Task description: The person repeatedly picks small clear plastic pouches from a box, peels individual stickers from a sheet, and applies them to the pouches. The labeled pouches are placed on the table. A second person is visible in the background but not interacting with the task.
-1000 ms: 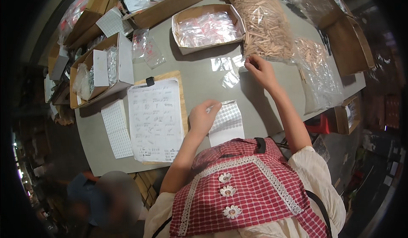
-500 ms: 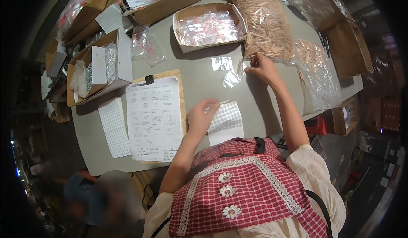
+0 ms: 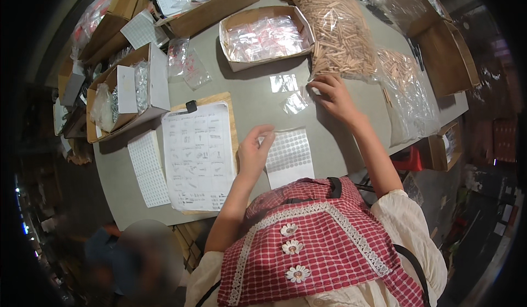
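Observation:
A white sheet of round grey stickers (image 3: 290, 149) lies on the table in front of me. Beside its upper left corner is my left hand (image 3: 254, 153), fingers curled with a gap between thumb and forefinger, nothing visible in them. My right hand (image 3: 336, 97) reaches to the lower edge of a large clear bag of wooden dowels (image 3: 341, 32), its fingers apart. Just left of those fingertips lies a small clear bag (image 3: 295, 103). Above it rests another small clear bag (image 3: 283, 83). Whatever is under my right fingers is hidden.
An open carton of small zip bags (image 3: 266, 62) stands at the back. Left are a clipboard with printed sheets (image 3: 198, 156), a second sticker sheet (image 3: 148, 167) and a box of metal hardware (image 3: 156, 82). Another dowel bag (image 3: 409, 98) lies right. A blurred person is at lower left.
My left hand has moved slightly left off the sticker sheet, which now lies flatter. My right hand has shifted a little down, and its fingers have spread from a pinch on something small and white.

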{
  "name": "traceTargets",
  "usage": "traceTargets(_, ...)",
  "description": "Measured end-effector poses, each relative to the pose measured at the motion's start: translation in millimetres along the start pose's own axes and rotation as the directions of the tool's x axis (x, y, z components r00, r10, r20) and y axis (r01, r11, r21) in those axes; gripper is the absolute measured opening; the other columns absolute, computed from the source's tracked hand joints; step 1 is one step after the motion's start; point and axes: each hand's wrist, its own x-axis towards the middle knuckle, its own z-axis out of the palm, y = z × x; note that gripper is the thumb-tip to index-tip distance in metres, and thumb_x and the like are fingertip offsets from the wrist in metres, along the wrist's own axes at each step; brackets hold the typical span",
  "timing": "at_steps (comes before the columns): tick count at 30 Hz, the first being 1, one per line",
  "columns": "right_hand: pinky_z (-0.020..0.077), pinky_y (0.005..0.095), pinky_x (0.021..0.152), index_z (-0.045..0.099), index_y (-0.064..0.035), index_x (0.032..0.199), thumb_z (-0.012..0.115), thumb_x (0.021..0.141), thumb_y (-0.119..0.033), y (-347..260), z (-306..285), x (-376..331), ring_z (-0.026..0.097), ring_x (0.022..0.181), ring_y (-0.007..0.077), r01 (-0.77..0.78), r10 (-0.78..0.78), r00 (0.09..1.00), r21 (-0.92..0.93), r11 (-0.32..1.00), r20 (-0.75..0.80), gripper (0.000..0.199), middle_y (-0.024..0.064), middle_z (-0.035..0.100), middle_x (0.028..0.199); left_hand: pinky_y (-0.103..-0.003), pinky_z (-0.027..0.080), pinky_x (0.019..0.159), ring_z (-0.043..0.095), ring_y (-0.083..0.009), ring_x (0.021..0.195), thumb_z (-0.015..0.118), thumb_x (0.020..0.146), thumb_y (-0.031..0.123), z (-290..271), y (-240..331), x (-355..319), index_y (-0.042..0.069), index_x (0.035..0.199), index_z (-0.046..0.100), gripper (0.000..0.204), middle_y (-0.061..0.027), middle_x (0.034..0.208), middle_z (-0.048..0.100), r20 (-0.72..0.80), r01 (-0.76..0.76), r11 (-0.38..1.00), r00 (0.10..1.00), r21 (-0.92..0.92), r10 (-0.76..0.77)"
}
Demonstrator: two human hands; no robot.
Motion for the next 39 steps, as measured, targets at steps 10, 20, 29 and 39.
traceTargets(10, 0.0495, 0.0356, 0.088, 0.067, -0.0028, 0.097, 0.076, 0.088, -0.016, -26.7, 10.0, -13.3, 0.062, 0.099, 0.0193, -0.433, 0.426, 0.899, 0.345, 0.833, 0.101, 0.019, 0.0053, 0.069, 0.102, -0.027, 0.050, 0.093, 0.063, -0.0125, 0.103, 0.068, 0.101, 0.018, 14.6, 21.6, 26.6, 0.000, 0.128, 0.063, 0.033, -0.0086, 0.115, 0.070, -0.083, -0.227, 0.956, 0.966, 0.184, 0.245)
traceTargets(20, 0.0486, 0.0264, 0.078, 0.062, -0.0047, 0.108, 0.076, 0.089, -0.007, -113.3, -15.4, -23.1, 0.057, 0.082, 0.0073, -0.481, 0.328, 0.876, 0.682, 0.551, 0.353, 0.024, -0.0023, 0.061, 0.082, -0.025, 0.050, 0.082, 0.064, -0.0085, 0.088, 0.074, 0.095, 0.014, 27.9, 56.5, 38.0, 0.002, 0.100, 0.074, 0.013, -0.0037, 0.095, 0.074, 0.081, -0.092, 0.944, 0.989, -0.317, 0.124)
traceTargets(29, 0.0461, 0.0238, 0.069, 0.068, -0.0015, 0.097, 0.074, 0.092, -0.011, -110.3, 0.3, -15.8, 0.056, 0.075, 0.0060, -0.560, 0.303, 0.825, 0.616, 0.554, 0.478, 0.013, -0.0020, 0.064, 0.081, -0.023, 0.047, 0.082, 0.063, -0.0078, 0.088, 0.071, 0.098, 0.017, 18.3, 53.0, 36.6, 0.002, 0.101, 0.074, 0.015, -0.0029, 0.097, 0.074, 0.072, -0.090, 0.955, 0.991, -0.284, 0.114)
traceTargets(39, 0.0514, 0.0385, 0.068, 0.070, 0.0012, 0.092, 0.078, 0.087, -0.022, -58.5, 1.2, 11.9, 0.067, 0.074, 0.0255, -0.497, 0.449, 0.852, 0.143, 0.856, 0.271, 0.025, 0.0135, 0.072, 0.082, -0.025, 0.048, 0.091, 0.061, -0.0102, 0.100, 0.062, 0.103, 0.013, -41.2, 27.8, 20.7, -0.001, 0.112, 0.070, 0.018, -0.0047, 0.110, 0.070, -0.314, -0.136, 0.988, 0.943, -0.072, 0.107)
